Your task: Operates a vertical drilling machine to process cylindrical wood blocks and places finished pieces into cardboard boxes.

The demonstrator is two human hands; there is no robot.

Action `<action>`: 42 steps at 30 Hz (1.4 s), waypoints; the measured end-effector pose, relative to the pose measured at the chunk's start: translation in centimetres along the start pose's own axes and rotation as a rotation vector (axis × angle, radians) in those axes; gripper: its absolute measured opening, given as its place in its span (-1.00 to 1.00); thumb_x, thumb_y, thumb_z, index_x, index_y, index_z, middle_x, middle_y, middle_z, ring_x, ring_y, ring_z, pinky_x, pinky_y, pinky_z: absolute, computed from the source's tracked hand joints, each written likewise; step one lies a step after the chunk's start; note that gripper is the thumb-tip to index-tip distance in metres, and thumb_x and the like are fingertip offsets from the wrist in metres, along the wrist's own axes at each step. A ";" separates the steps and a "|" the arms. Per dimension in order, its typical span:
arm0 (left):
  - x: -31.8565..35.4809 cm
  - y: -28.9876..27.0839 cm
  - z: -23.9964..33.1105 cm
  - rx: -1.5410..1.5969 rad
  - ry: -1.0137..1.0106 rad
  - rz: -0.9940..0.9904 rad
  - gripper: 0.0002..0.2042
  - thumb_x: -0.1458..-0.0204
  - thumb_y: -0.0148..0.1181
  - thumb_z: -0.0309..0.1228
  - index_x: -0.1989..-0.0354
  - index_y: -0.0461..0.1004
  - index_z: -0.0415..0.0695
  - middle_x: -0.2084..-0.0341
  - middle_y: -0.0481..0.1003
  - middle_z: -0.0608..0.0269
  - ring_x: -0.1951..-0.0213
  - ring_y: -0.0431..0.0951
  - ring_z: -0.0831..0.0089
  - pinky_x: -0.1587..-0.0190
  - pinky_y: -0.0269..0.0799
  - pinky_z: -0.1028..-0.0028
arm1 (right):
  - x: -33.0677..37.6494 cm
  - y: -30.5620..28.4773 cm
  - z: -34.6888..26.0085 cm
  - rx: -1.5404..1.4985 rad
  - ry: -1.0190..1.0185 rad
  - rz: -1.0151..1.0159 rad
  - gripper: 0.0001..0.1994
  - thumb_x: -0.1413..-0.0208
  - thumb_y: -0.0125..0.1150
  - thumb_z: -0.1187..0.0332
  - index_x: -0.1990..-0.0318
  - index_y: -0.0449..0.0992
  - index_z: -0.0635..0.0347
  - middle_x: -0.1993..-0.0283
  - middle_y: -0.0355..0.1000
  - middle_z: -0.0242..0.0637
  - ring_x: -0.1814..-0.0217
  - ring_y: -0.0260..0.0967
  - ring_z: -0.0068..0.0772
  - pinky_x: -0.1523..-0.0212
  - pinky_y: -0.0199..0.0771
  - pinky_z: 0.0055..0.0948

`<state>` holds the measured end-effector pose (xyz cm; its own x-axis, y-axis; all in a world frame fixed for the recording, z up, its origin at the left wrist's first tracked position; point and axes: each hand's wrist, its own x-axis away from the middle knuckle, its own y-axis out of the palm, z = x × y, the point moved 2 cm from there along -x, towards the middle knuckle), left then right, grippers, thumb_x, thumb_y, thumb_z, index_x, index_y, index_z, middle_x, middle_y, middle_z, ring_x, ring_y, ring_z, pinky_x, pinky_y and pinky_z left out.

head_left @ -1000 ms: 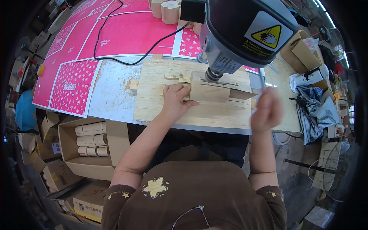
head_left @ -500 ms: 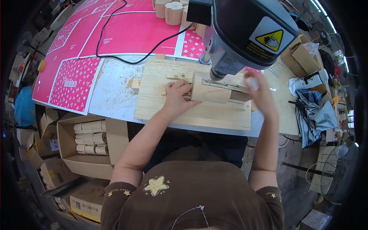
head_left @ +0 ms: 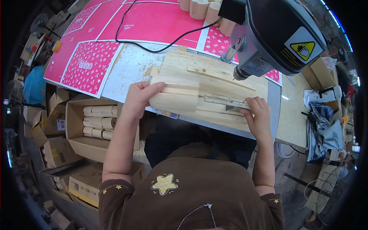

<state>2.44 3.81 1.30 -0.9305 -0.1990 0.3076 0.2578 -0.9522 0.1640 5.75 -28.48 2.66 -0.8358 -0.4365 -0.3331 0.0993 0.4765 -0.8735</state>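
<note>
A pale wooden cylinder point(head_left: 177, 97), smeared by motion, is gripped at its left end by my left hand point(head_left: 138, 99), thumb on top. It is over the left part of the plywood board point(head_left: 174, 63), off to the left of the drill chuck. My right hand point(head_left: 260, 115) pinches the right end of a narrow, see-through strip point(head_left: 224, 100) with slots or lines along it. A small dark grey wedge-like piece point(head_left: 230, 108) shows just under the strip. Above the board hangs the drill press head point(head_left: 268, 50) with its chuck and bit point(head_left: 239, 73).
Wooden rails point(head_left: 220, 78) are on the board. Several wooden cylinders point(head_left: 199, 9) stand at the back, and a black cable point(head_left: 165, 50) crosses the pink sheet point(head_left: 153, 23). At left, a cardboard box point(head_left: 88, 143) holds more cylinders. Bags and a box point(head_left: 318, 73) are at right.
The wooden cylinder has come out from under the drill, moving left in my left hand. My right hand, blurred and lifted before, now holds the see-through strip. The view has shifted.
</note>
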 end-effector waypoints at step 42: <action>-5.4 5.9 -7.1 -0.885 0.884 -0.207 -0.43 0.42 0.38 -0.31 0.08 0.41 -0.02 0.50 0.32 0.39 0.29 0.33 0.39 0.06 0.04 0.32 | -10.8 -9.8 1.6 -0.679 -0.069 0.662 -0.69 -0.08 0.07 0.44 0.02 0.31 0.36 0.15 0.39 -0.17 0.15 0.38 -0.45 0.14 0.37 -0.49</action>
<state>7.14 -2.39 -6.00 -0.8761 0.2102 -0.4339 0.1439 -0.7449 -0.6515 14.70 -29.61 14.23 -0.6868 0.0473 -0.7253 0.1878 0.9756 -0.1142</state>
